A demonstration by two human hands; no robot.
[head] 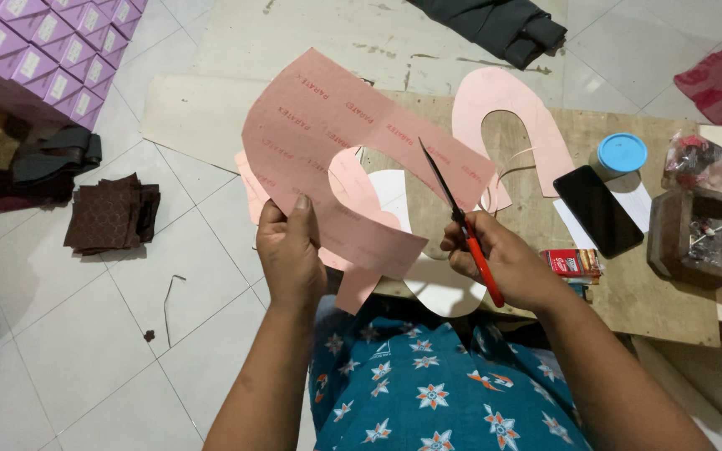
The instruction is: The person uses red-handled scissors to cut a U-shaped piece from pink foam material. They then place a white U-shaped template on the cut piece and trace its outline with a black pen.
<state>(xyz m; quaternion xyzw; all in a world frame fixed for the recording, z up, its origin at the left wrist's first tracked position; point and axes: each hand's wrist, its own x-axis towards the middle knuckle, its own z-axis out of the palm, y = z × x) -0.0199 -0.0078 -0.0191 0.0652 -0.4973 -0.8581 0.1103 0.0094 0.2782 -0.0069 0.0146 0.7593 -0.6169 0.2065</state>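
- left hand (pixel 292 250) closed, thumb on top, pinching the lower edge of a large pink printed sheet (pixel 336 142) held up over a low wooden board (pixel 645 292)
- right hand (pixel 503 263) wrapped shut on red-handled scissors (pixel 461 221) — blades nearly closed, tips at the sheet's cut edge
- black phone (pixel 597 209) and blue-lidded round tub (pixel 620 154) lie on the board, right side

A low wooden board (pixel 645 292) is lying on the white tiled floor (pixel 102 334), carrying a pink horseshoe-shaped cutout (pixel 545 125), a black phone (pixel 597 210), a blue-lidded jar (pixel 619 156), a small red packet (pixel 572 262) and a brown box (pixel 699 238). On the floor itself, a stack of brown patterned squares (pixel 110 215), purple boxes (pixel 52 50) and a dark folded cloth (pixel 499 25) are resting.
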